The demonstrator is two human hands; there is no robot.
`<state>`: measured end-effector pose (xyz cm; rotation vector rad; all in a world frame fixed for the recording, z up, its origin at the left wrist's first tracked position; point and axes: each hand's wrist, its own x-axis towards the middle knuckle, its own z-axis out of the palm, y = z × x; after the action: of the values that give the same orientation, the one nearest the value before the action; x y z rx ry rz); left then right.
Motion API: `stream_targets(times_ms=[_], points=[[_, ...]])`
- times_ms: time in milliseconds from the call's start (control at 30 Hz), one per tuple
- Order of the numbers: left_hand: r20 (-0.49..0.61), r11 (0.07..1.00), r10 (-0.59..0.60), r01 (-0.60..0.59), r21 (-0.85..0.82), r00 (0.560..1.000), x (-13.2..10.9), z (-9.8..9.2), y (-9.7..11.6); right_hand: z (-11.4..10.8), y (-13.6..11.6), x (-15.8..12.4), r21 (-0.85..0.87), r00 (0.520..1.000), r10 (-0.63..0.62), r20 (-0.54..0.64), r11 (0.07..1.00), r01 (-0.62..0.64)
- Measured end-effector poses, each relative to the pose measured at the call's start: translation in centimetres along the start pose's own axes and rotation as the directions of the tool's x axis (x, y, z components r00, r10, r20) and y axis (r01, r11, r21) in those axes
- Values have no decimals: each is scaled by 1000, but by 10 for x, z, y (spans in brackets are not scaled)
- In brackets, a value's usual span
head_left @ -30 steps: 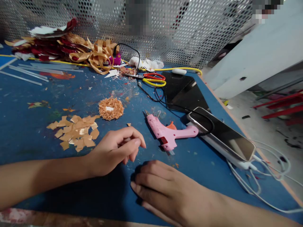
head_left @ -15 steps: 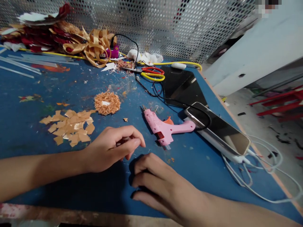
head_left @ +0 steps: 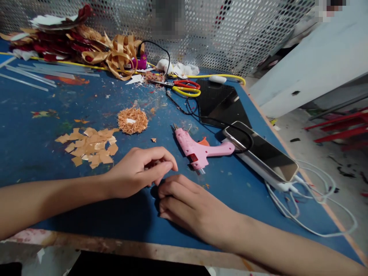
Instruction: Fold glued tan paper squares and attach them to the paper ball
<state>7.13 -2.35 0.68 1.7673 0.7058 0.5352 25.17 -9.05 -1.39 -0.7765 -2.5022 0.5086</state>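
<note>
My left hand (head_left: 143, 170) rests over the blue table, its fingers loosely curled and the thumb lying against the index finger; nothing shows in it. Close beside its fingertips, my right hand (head_left: 189, 207) lies palm down with fingers bent under, and no object shows there either. Beyond the hands is a pink hot glue gun (head_left: 195, 149) with an orange trigger, lying on its side. A pile of tan paper pieces (head_left: 92, 147) spreads to the left. Behind it lies a round, shaggy brown disc (head_left: 132, 122) with a white centre.
Red-and-yellow-handled scissors (head_left: 186, 88) lie near a black tablet (head_left: 224, 103). A phone-like device (head_left: 261, 155) with white cables (head_left: 313, 226) is at right. Glue sticks (head_left: 31, 74), gold ribbon (head_left: 120, 55) and dark red material (head_left: 54, 44) line the back, before a perforated metal panel (head_left: 201, 34).
My right hand's fingers have curled in more and it has come closer to my left hand. The view has shifted slightly, showing more of the table's front edge.
</note>
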Motion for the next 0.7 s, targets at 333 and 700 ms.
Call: stream_targets(times_ms=[333,700], points=[[-3,1000,-28,28,5,1000,0,1,2,-16,2,-6,-65,968,18,-251,997,-35],[270,826,-222,328,-459,937,-4,21,6,-25,4,-10,-328,856,-76,-511,938,-113]])
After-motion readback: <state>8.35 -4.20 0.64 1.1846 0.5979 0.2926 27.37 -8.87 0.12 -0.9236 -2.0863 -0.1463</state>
